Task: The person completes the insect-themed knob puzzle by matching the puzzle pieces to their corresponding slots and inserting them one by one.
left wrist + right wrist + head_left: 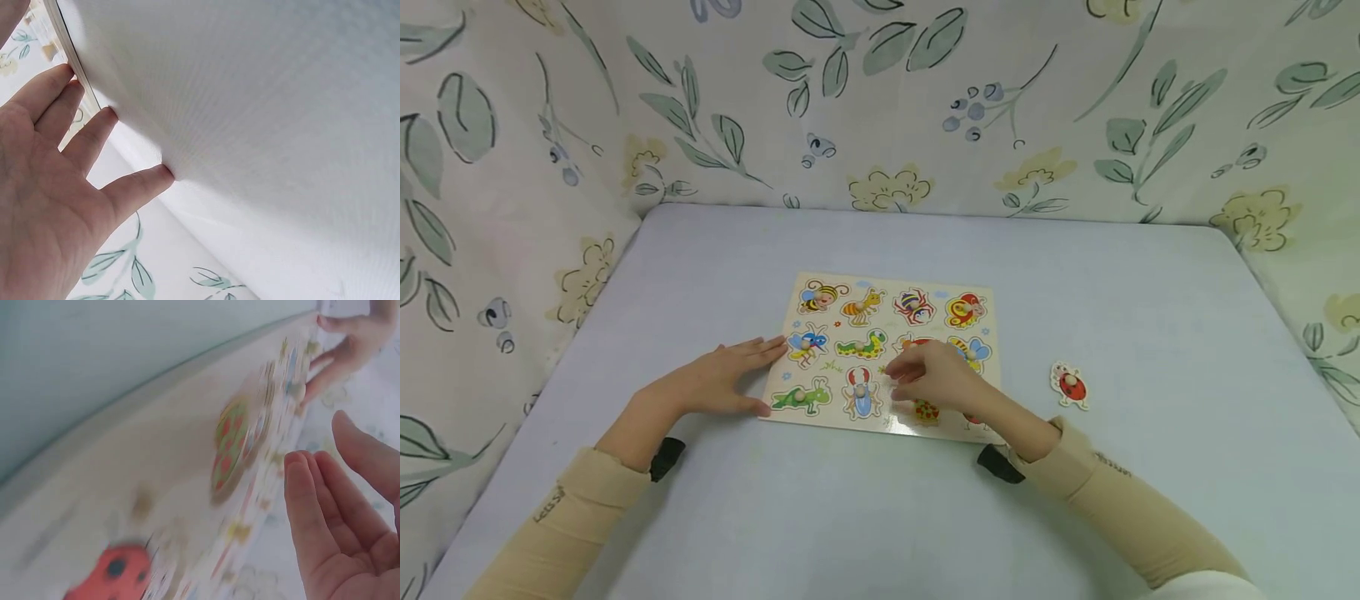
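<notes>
A wooden knob puzzle board (880, 423) with insect pictures lies flat on the table. My left hand (718, 382) is at its left side, fingers spread, fingertips and thumb right at the edge; the left wrist view shows the fingertips against the board's side. My right hand (943, 375) is over the board's right half, covering part of the pictures. In the right wrist view, its thumb stands apart from the lightly bent fingers (306, 506), with nothing between them. A green, red-spotted picture (230, 447) shows on the board there. A loose ladybug piece (1070, 385) lies right of the board.
The white table (850, 533) spreads around the board. Floral cloth (880, 108) hangs behind it and at both sides. Under each wrist shows a black object (1000, 463), near the board's lower right corner on the right side.
</notes>
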A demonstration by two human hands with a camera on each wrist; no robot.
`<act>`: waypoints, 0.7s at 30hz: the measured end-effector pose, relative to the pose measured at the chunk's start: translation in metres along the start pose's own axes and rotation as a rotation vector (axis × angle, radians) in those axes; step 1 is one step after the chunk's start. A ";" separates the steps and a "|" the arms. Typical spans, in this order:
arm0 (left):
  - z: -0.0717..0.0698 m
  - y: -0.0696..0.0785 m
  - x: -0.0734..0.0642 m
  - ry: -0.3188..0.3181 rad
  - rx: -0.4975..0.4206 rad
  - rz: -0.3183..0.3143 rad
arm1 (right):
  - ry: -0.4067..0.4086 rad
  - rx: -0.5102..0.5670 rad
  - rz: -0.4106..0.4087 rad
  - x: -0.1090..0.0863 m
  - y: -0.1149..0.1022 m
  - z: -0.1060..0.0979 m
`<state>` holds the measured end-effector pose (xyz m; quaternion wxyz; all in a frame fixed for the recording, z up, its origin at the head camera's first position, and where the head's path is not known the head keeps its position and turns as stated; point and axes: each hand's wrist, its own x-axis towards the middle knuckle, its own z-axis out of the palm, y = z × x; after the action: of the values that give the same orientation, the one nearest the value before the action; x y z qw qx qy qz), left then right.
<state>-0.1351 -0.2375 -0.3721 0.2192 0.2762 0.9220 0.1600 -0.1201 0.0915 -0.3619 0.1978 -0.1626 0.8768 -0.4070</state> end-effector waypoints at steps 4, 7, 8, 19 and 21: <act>0.000 -0.001 0.000 0.003 0.003 0.004 | 0.025 0.033 0.019 -0.010 0.010 -0.010; 0.000 -0.001 0.000 0.006 0.005 0.006 | 0.037 0.038 0.043 -0.017 0.018 -0.016; 0.000 -0.001 0.000 0.007 0.005 0.005 | 0.039 0.031 0.048 -0.019 0.020 -0.018; -0.001 0.000 0.000 0.002 0.008 0.001 | 0.050 0.021 0.081 -0.040 0.041 -0.026; -0.001 0.000 0.000 0.002 0.008 0.001 | 0.046 0.029 0.093 -0.043 0.043 -0.027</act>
<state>-0.1353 -0.2373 -0.3715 0.2171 0.2774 0.9227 0.1565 -0.1009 0.1547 -0.3708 0.1985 -0.1094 0.8818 -0.4136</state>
